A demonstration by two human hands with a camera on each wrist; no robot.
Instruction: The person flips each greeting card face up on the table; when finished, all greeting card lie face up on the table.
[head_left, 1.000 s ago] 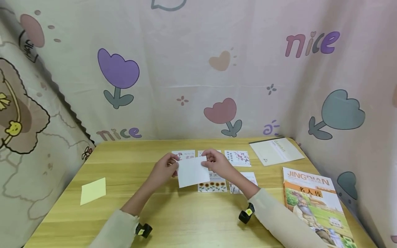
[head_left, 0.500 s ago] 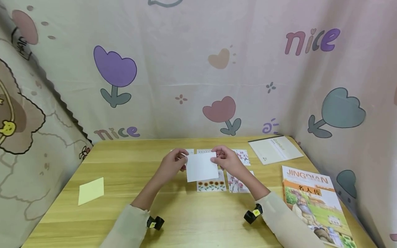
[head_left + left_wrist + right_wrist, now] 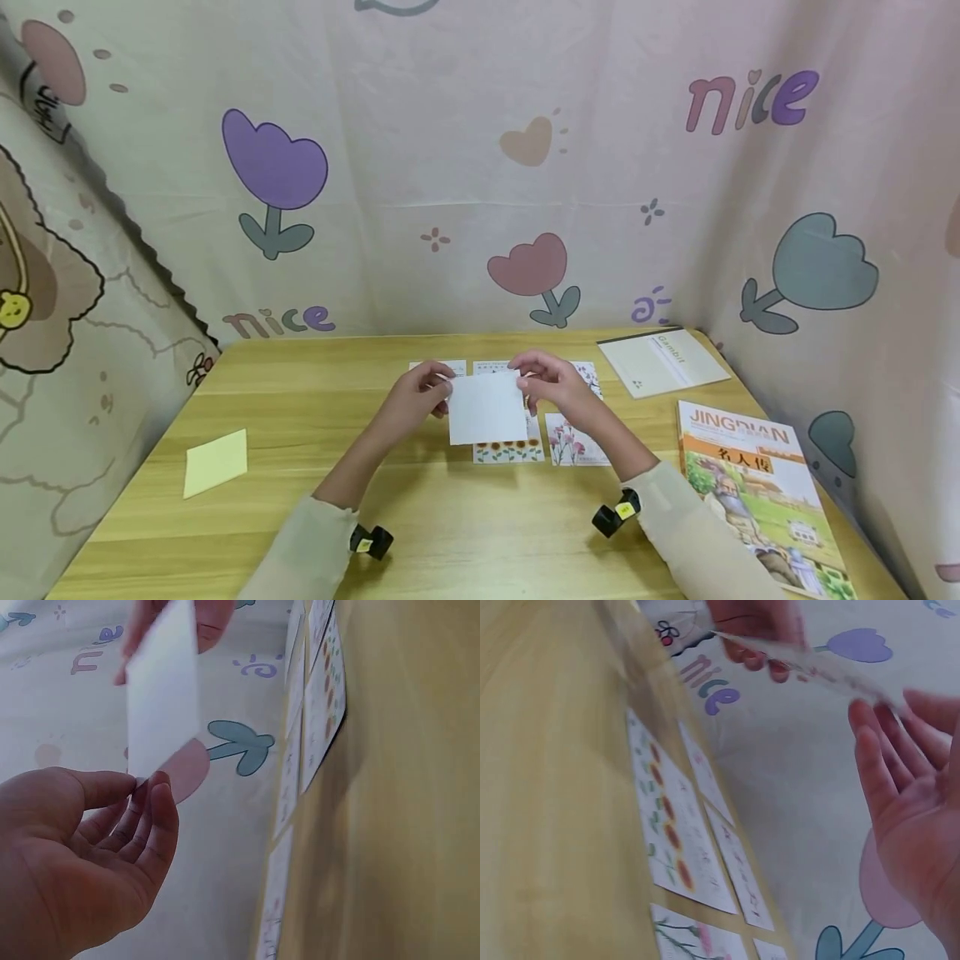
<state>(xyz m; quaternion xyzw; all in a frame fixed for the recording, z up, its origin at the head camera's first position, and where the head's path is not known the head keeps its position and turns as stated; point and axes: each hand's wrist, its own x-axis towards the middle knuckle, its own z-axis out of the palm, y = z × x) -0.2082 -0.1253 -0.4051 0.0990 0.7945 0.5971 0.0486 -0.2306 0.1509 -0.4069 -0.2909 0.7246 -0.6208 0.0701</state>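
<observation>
My left hand (image 3: 415,396) pinches the left edge of a square card (image 3: 486,408) between thumb and fingertips. Its blank white side faces me; faint print shows on the other face in the right wrist view. At the card's right edge is my right hand (image 3: 557,390), its thumb and fingers spread around the edge without a visible pinch. Below lie several printed cards in two rows: a sunflower card (image 3: 508,452), a pink flower card (image 3: 572,442), and others at the back, such as one card (image 3: 442,365) partly hidden by my hand.
A yellow sheet of paper (image 3: 216,464) lies at the table's left. On the right are a notebook (image 3: 663,362) and an illustrated book (image 3: 761,492). A printed curtain (image 3: 397,167) hangs behind the wooden table (image 3: 450,533).
Both hands have carried the card rightward and levelled it, over the sunflower card. Lately my right thumb has slid off the card's face to just beyond its edge.
</observation>
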